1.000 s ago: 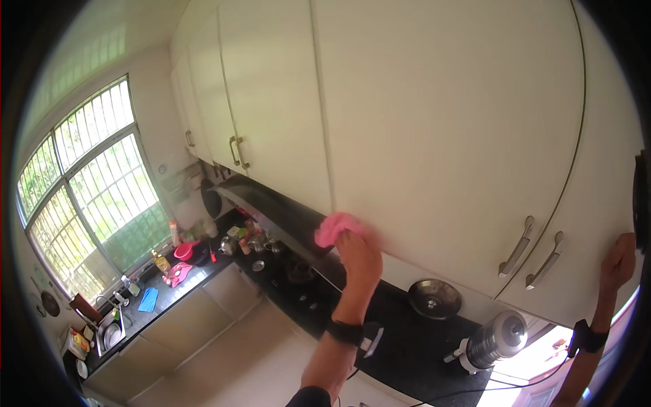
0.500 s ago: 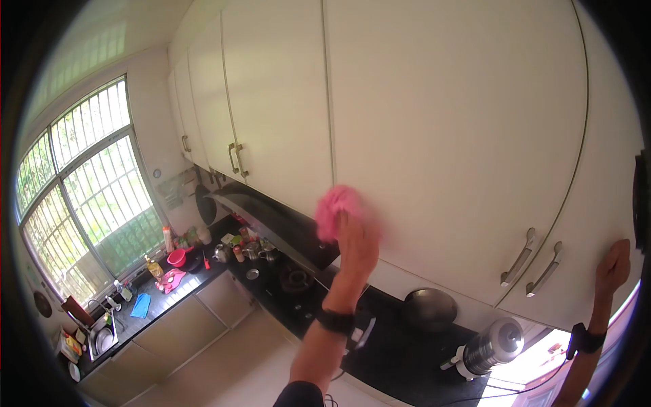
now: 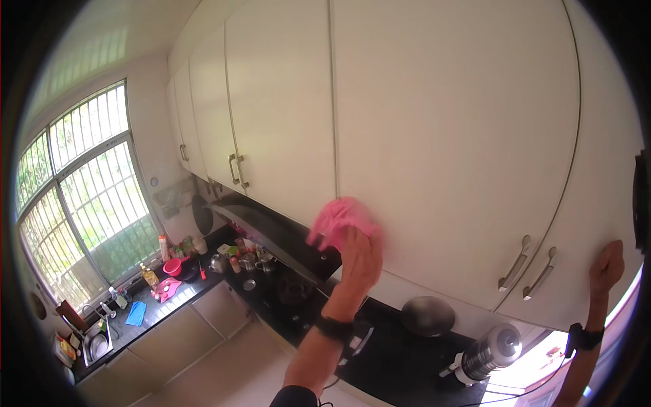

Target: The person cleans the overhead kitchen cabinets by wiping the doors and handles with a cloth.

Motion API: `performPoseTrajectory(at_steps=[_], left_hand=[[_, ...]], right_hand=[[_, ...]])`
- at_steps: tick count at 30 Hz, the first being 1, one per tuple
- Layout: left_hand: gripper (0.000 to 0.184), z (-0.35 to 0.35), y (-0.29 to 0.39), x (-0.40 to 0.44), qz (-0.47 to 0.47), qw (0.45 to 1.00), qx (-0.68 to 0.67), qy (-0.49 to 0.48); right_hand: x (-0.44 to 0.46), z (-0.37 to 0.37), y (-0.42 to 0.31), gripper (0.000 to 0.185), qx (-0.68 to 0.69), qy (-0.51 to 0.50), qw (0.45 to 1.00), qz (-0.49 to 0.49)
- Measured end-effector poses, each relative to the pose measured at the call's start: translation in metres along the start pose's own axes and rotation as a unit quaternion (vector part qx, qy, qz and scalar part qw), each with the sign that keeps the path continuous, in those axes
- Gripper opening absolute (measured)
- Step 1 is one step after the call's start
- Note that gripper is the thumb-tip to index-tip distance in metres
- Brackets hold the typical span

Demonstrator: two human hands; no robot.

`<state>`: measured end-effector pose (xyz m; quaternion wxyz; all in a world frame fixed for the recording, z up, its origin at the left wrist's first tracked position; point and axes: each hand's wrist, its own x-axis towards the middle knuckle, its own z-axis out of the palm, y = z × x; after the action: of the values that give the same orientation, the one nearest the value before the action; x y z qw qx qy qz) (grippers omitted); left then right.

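My left hand [image 3: 361,261] is closed on a bunched pink cloth [image 3: 344,220]. It presses the cloth against the lower corner of a white cabinet door [image 3: 447,149], by the seam with the neighbouring door. Part of the cloth hangs to the left of the fingers, and its edges are slightly blurred. At the far right, my right hand [image 3: 605,266] is curled like a fist against another white cabinet door [image 3: 597,183], with nothing visible in it. Two metal handles [image 3: 515,264] lie between the hands.
Below the cabinets are a dark range hood [image 3: 271,234], a stove [image 3: 295,288], a round metal pan or lid [image 3: 428,316] and a silver-and-white appliance [image 3: 489,353]. A sink [image 3: 98,344], a red bowl [image 3: 173,266] and a blue cloth [image 3: 136,313] are by the window.
The left hand and the pink cloth have moved slightly downward, and the cloth looks more spread to the left. The view has shifted a little. The right hand stays at the door.
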<state>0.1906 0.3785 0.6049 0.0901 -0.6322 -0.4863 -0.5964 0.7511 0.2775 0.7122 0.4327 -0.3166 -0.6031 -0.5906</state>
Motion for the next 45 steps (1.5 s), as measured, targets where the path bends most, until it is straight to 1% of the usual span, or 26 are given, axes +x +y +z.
performPoseTrajectory(at_steps=[1, 2, 4, 5, 7, 9, 10, 11, 12, 13, 15, 16, 18, 20, 21, 23, 25, 26, 28, 32, 34, 38, 40, 41, 43, 45], left_hand=[[0.024, 0.012, -0.021, -0.015, 0.000, 0.991, 0.112, -0.073], [0.024, 0.014, -0.018, -0.033, 0.053, 0.992, 0.102, -0.045], [0.024, 0.020, -0.010, -0.071, 0.158, 0.984, 0.081, 0.009], [0.023, 0.018, -0.006, -0.085, 0.156, 0.984, 0.083, -0.011], [0.020, 0.016, -0.001, -0.094, 0.158, 0.982, 0.092, -0.046], [0.019, 0.017, -0.013, -0.069, 0.081, 0.989, 0.104, -0.068], [0.019, 0.017, -0.018, -0.054, 0.043, 0.990, 0.109, -0.082], [0.019, 0.007, -0.012, -0.035, 0.014, 0.996, 0.059, -0.063], [0.020, -0.008, 0.003, -0.013, -0.012, 0.999, 0.007, -0.043], [0.021, -0.015, 0.011, -0.002, -0.040, 0.998, -0.046, -0.023], [0.023, 0.002, -0.013, -0.034, 0.086, 0.989, 0.102, -0.064], [0.025, 0.011, -0.023, -0.054, 0.149, 0.970, 0.177, -0.080], [0.023, 0.023, -0.017, -0.083, 0.079, 0.988, 0.085, -0.103], [0.024, 0.014, -0.013, -0.074, 0.142, 0.974, 0.130, -0.118], [0.024, 0.009, -0.010, -0.063, 0.173, 0.965, 0.153, -0.124], [0.024, 0.006, -0.009, -0.020, 0.113, 0.992, 0.045, -0.015], [0.026, -0.007, -0.001, 0.033, 0.143, 0.988, 0.025, 0.048], [0.029, -0.017, 0.004, 0.060, 0.203, 0.976, 0.061, 0.057], [0.029, -0.022, 0.010, 0.110, 0.201, 0.976, 0.000, 0.080], [0.037, -0.040, 0.026, 0.215, 0.269, 0.957, 0.011, 0.108], [0.049, -0.060, 0.063, 0.269, 0.240, 0.966, 0.017, 0.095], [0.044, -0.090, 0.102, 0.337, 0.341, 0.926, 0.072, 0.145], [0.040, -0.097, 0.122, 0.364, 0.349, 0.915, 0.124, 0.162], [0.039, -0.102, 0.133, 0.377, 0.340, 0.909, 0.178, 0.160], [0.037, -0.110, 0.144, 0.408, 0.311, 0.915, 0.207, 0.154], [0.035, -0.107, 0.154, 0.437, 0.271, 0.936, 0.169, 0.151]], right_hand=[[-0.011, 0.002, 0.011, 0.019, -0.002, -0.014, 1.000, 0.020], [-0.022, 0.004, 0.021, 0.016, -0.005, -0.029, 0.999, 0.040], [-0.067, 0.004, 0.059, 0.020, -0.059, -0.062, 0.993, 0.084], [-0.070, 0.002, 0.061, 0.024, -0.084, -0.072, 0.990, 0.091], [-0.073, 0.007, 0.066, 0.024, -0.099, -0.069, 0.989, 0.083], [-0.059, 0.004, 0.054, 0.024, -0.063, -0.099, 0.983, 0.138], [-0.050, 0.002, 0.040, 0.024, -0.055, -0.088, 0.985, 0.141], [-0.040, 0.000, 0.025, 0.025, -0.047, -0.077, 0.986, 0.143], [-0.022, 0.004, 0.007, 0.025, -0.063, -0.027, 0.992, 0.102], [-0.018, 0.005, 0.004, 0.026, -0.069, -0.012, 0.994, 0.088], [-0.019, 0.007, 0.003, 0.028, -0.073, -0.009, 0.993, 0.091], [-0.019, 0.007, 0.004, 0.029, -0.068, -0.016, 0.993, 0.094], [-0.018, 0.007, 0.005, 0.031, -0.053, -0.025, 0.995, 0.086], [-0.011, 0.006, 0.001, 0.032, -0.042, -0.019, 0.997, 0.064], [-0.002, 0.006, -0.007, 0.032, -0.042, -0.008, 0.998, 0.055], [0.004, 0.003, -0.017, 0.030, -0.035, -0.007, 0.998, 0.051], [0.009, 0.000, -0.020, 0.028, -0.021, -0.021, 0.998, 0.055], [0.010, 0.002, -0.020, 0.027, -0.020, -0.003, 0.999, 0.047], [0.011, 0.008, -0.022, 0.025, -0.016, 0.031, 0.999, 0.029], [0.020, 0.005, -0.029, 0.022, -0.017, 0.034, 0.999, 0.026], [0.025, 0.001, -0.038, 0.018, -0.017, 0.016, 0.998, 0.061], [0.037, -0.001, -0.051, 0.016, -0.012, 0.011, 0.999, 0.048], [0.041, -0.004, -0.053, 0.015, -0.011, 0.011, 0.999, 0.042], [0.043, -0.004, -0.054, 0.014, -0.008, 0.011, 0.999, 0.040], [0.047, -0.006, -0.055, 0.013, -0.007, 0.009, 0.999, 0.036], [0.049, -0.007, -0.056, 0.013, -0.007, 0.010, 0.999, 0.036]])
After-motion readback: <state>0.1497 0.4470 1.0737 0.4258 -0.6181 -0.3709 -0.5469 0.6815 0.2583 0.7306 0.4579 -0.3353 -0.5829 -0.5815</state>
